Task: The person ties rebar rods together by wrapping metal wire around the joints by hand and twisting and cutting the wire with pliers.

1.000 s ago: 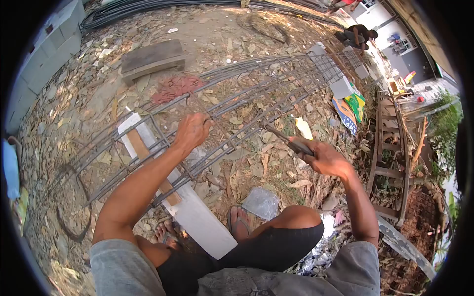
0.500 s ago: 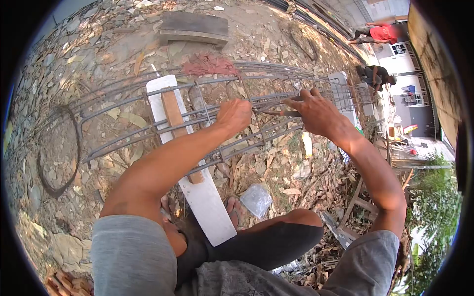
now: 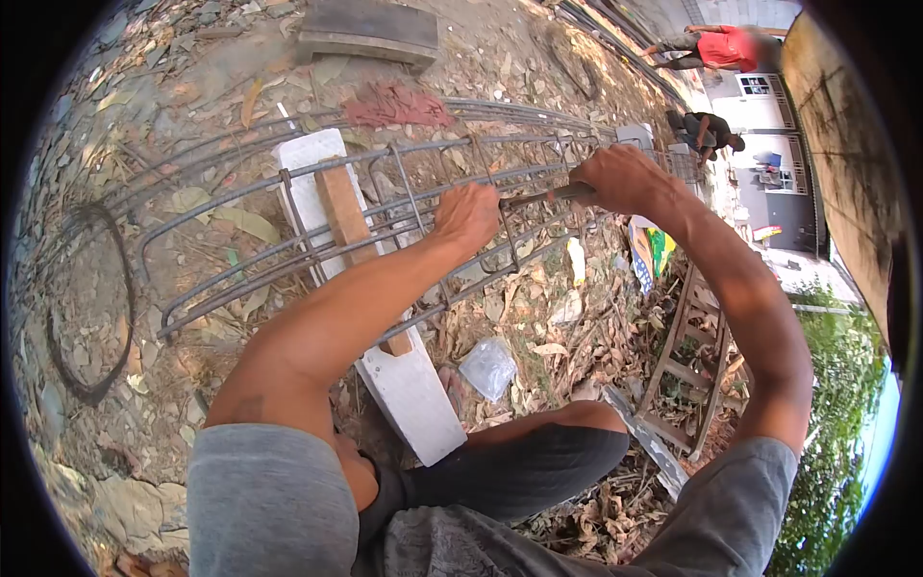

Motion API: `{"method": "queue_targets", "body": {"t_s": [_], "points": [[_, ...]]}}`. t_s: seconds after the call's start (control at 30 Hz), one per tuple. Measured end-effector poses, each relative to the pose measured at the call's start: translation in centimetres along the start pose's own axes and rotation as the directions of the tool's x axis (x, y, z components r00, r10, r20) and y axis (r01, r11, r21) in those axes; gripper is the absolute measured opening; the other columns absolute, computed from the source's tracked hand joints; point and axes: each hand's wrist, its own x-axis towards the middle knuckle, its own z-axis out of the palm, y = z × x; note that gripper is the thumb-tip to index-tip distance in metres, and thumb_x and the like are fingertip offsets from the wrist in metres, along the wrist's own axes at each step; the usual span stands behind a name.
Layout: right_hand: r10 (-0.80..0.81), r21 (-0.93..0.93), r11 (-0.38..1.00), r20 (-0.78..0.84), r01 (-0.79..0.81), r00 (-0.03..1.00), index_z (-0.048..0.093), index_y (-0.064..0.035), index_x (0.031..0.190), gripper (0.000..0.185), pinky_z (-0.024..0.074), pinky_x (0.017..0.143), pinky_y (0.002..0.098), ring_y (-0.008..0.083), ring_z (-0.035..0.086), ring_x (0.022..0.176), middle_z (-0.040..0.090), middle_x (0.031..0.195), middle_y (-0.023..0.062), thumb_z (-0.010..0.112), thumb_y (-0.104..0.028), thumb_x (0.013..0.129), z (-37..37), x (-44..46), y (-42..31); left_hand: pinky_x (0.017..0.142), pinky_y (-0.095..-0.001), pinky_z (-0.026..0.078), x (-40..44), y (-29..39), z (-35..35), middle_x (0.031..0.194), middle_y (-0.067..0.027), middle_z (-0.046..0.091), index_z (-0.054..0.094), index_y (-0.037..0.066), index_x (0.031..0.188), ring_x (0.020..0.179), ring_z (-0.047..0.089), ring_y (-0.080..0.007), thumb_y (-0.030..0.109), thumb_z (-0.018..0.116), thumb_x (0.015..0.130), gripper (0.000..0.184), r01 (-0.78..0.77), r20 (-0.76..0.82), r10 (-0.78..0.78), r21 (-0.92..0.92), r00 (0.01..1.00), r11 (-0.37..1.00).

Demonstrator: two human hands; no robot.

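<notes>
A long cage of steel rebar (image 3: pixel 288 253) with square stirrups stretches across the view in front of me. My left hand (image 3: pixel 468 219) is closed in a fist at the middle bars, beside a stirrup; what lies inside its fingers is hidden. In my right hand (image 3: pixel 623 180) are pincers (image 3: pixel 550 197), the fingers wrapped round their handles. The jaws point left and meet the cage at a stirrup, close to my left knuckles. Under the cage's near end lie a white block (image 3: pixel 413 404) and a strip of wood (image 3: pixel 343 212).
A ring of dark wire (image 3: pixel 125 327) lies at left. Beyond the cage are a red cloth (image 3: pixel 394 104) and a grey bench (image 3: pixel 370 34). A clear plastic bag (image 3: pixel 488 369) and wooden frame (image 3: pixel 685 361) lie nearer. Two people, one in a red shirt (image 3: pixel 726 48), are farther off.
The pincers' handles, spread apart before, are now squeezed together in my right hand, which has risen slightly. My left hand stays at the same stirrup. The head view has shifted a little.
</notes>
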Motion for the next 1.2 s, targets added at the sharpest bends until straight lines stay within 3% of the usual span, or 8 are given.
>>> {"method": "queue_targets", "body": {"t_s": [0.13,0.27,0.47,0.63,0.73,0.83,0.87,1.2], "points": [[0.04,0.532,0.73,0.594,-0.429,0.804,0.071,-0.0013,0.096,0.056,0.0545,0.049,0.034,0.0155,0.069,0.059,0.07,0.072,0.0071,0.063,-0.056,0.103,-0.6,1.6,1.3,0.074,-0.056,0.057,0.2,-0.2,0.5,0.083,-0.0326,0.07,0.073,-0.005,0.079,0.081,0.072,-0.0498,0.004,0.06,0.075,0.016,0.018,-0.039,-0.02,-0.05,0.999,0.999],[-0.023,0.645,0.365,0.727,-0.671,0.686,0.066,-0.0043,0.118,0.059,0.0568,0.054,0.0324,0.0146,0.065,0.059,0.065,0.074,0.0038,0.071,-0.059,0.096,3.0,0.1,1.8,0.074,-0.0558,0.056,0.3,-0.2,0.4,0.083,-0.0322,0.069,0.073,-0.005,0.079,0.081,0.072,-0.0501,0.006,0.061,0.075,0.016,0.035,-0.028,-0.038,-0.078,0.999,0.996],[0.064,0.295,0.946,0.23,-0.132,0.971,0.051,-0.0031,0.129,0.069,0.0618,0.069,0.0483,0.0267,0.073,0.078,0.07,0.099,0.0151,0.085,-0.037,0.079,1.5,-1.3,-1.0,0.073,-0.0563,0.056,0.4,0.2,-0.2,0.081,-0.0333,0.069,0.072,-0.007,0.078,0.08,0.072,-0.0505,0.008,0.064,0.078,0.017,0.08,0.021,-0.078,-0.093,0.997,0.992],[-0.049,-0.288,0.956,-0.343,-0.055,0.938,0.058,0.0003,0.123,0.049,0.0601,0.079,0.0535,0.039,0.073,0.086,0.07,0.104,0.0216,0.073,-0.035,0.093,2.7,-2.7,-2.5,0.072,-0.0568,0.056,0.5,0.0,0.1,0.079,-0.0331,0.069,0.072,-0.007,0.077,0.079,0.072,-0.0499,0.008,0.065,0.078,0.016,0.081,0.005,-0.081,-0.082,0.997,0.993],[0.062,-0.258,0.959,-0.2,-0.114,0.978,0.065,0.0021,0.111,0.05,0.0606,0.071,0.0494,0.0342,0.074,0.082,0.071,0.088,0.0182,0.07,-0.046,0.097,2.9,-2.1,-2.6,0.072,-0.0564,0.056,0.5,0.0,0.1,0.079,-0.0324,0.069,0.073,-0.006,0.078,0.079,0.072,-0.0494,0.008,0.065,0.079,0.016,0.093,0.026,-0.091,-0.085,0.995,0.992],[0.215,0.259,0.915,0.338,-0.31,0.916,0.068,0.0031,0.102,0.063,0.0599,0.057,0.042,0.0261,0.074,0.072,0.07,0.076,0.014,0.068,-0.06,0.097,1.1,-0.3,-1.0,0.072,-0.056,0.057,0.4,0.0,0.1,0.08,-0.0322,0.07,0.074,-0.005,0.079,0.079,0.072,-0.0495,0.007,0.065,0.079,0.016,0.116,0.033,-0.112,-0.114,0.993,0.987],[0.171,0.49,0.671,0.628,-0.557,0.759,0.07,0.0033,0.105,0.069,0.0567,0.047,0.0348,0.0225,0.072,0.062,0.071,0.075,0.0129,0.065,-0.065,0.097,0.3,-0.2,-0.2,0.073,-0.056,0.057,0.3,0.1,0.1,0.081,-0.0322,0.07,0.074,-0.005,0.079,0.08,0.072,-0.0495,0.007,0.065,0.079,0.016,0.116,0.041,-0.112,-0.118,0.993,0.986],[-0.045,0.605,0.655,0.629,-0.453,0.776,0.068,-0.008,0.133,0.052,0.0572,0.05,0.0309,0.0171,0.072,0.063,0.074,0.081,0.0086,0.076,-0.044,0.096,-0.9,1.1,1.6,0.079,-0.0574,0.056,0.3,0.4,-0.2,0.085,-0.0332,0.07,0.074,-0.005,0.08,0.086,0.071,-0.0518,0.008,0.061,0.079,0.017,0.13,0.026,-0.128,-0.106,0.991,0.986]]}}
